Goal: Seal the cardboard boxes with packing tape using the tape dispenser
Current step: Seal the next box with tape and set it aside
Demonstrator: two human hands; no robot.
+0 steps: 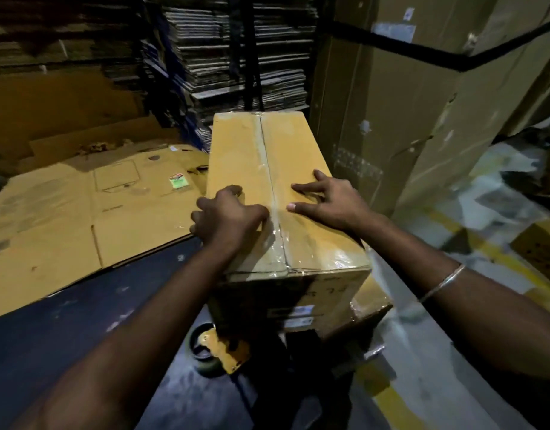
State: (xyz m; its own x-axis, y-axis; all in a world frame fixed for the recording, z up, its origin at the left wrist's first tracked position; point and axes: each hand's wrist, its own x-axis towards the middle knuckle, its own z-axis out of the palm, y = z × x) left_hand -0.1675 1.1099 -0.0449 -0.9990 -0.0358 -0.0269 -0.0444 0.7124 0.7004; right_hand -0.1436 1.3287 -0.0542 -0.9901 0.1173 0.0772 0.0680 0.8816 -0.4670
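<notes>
Nearest the camera, low on the floor, the tape dispenser [217,352] is seen lying unheld beside the base of the stack, its yellow body and dark roll just below the box. Above it, the cardboard box [286,193] is set on top of another carton [357,311], its long centre seam already covered by a glossy strip of packing tape [275,212]. The left hand [227,218] is laid on the left flap with its fingers curled down against the tape edge, nothing being gripped; the right hand [326,197] is spread flat, fingers straight, pressed on the right flap. A thin bangle [441,282] is worn on the right forearm.

The box is judged stiff but dentable at the flaps, and probably fairly heavy; the taped strip would be slippery, so it is best held by the bare cardboard at the side edges or under the bottom corners.

Farther left, flattened cardboard sheets [81,212] are spread out; beyond, stacked flat cartons [236,57] are seen.
</notes>
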